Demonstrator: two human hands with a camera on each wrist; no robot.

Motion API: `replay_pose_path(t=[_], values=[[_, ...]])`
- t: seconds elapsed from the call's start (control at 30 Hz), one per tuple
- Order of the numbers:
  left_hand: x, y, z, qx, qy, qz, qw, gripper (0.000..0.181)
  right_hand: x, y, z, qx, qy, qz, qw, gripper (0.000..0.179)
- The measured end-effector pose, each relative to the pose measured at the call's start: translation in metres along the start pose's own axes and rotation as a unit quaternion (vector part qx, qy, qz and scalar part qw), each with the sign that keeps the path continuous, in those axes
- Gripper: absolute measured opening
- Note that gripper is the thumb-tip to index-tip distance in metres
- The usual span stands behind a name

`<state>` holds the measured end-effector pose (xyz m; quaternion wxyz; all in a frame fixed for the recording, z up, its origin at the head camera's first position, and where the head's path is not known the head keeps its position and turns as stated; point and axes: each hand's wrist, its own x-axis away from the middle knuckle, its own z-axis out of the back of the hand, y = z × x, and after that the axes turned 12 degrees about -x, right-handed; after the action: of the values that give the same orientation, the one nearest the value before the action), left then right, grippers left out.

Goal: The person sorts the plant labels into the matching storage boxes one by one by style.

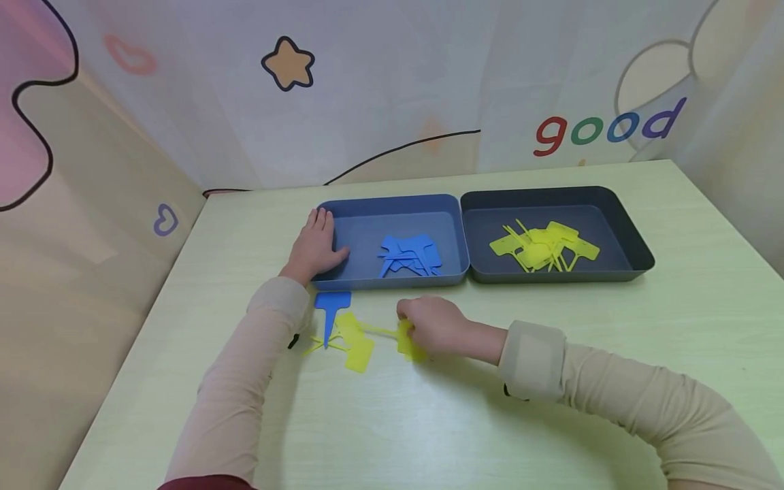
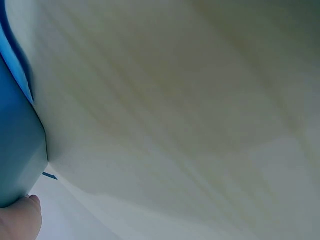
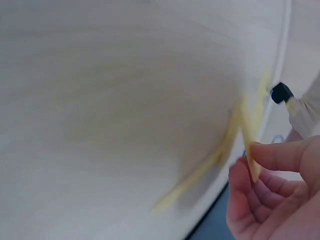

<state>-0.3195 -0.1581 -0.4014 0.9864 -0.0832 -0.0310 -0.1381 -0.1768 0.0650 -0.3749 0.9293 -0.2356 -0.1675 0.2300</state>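
Note:
My left hand (image 1: pixel 315 248) rests on the left rim of the blue tray (image 1: pixel 392 282), fingers extended along the edge and thumb over the inside. My right hand (image 1: pixel 437 325) pinches a yellow plant label (image 3: pixel 251 145) between thumb and fingers, just above the table. Another yellow label (image 1: pixel 404 340) shows beneath that hand, partly hidden. To its left lie several loose yellow plant labels (image 1: pixel 359 355), with a T-shaped blue plant label (image 1: pixel 333 301) partly over them. Several blue plant labels (image 1: pixel 416 252) lie inside the blue tray.
A dark grey tray (image 1: pixel 557 277) stands against the blue tray's right side, with several yellow labels (image 1: pixel 542 246) piled in it. Both trays are near the back of the pale wooden table (image 1: pixel 478 435). A printed curtain (image 1: pixel 392 82) hangs behind.

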Motion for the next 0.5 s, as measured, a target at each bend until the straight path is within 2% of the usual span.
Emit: replay_pose_path(t=[0.17, 0.33, 0.4, 0.5], values=[[0.0, 0.0, 0.0, -0.002, 0.001, -0.001, 1.0, 0.082, -0.002, 0.005, 0.021, -0.053, -0.039, -0.002, 0.9978, 0.024], [0.001, 0.0, 0.0, -0.001, 0.003, -0.001, 1.0, 0.081, -0.003, 0.014, 0.049, -0.139, -0.078, 0.011, 0.9871, 0.023], [0.001, 0.0, 0.0, -0.001, 0.003, -0.001, 1.0, 0.081, -0.003, 0.02, 0.061, -0.175, -0.071, 0.009, 0.9819, 0.021], [0.001, 0.001, 0.0, -0.001, 0.001, 0.0, 1.0, 0.082, -0.003, 0.03, 0.078, -0.219, -0.037, 0.004, 0.975, 0.019]])
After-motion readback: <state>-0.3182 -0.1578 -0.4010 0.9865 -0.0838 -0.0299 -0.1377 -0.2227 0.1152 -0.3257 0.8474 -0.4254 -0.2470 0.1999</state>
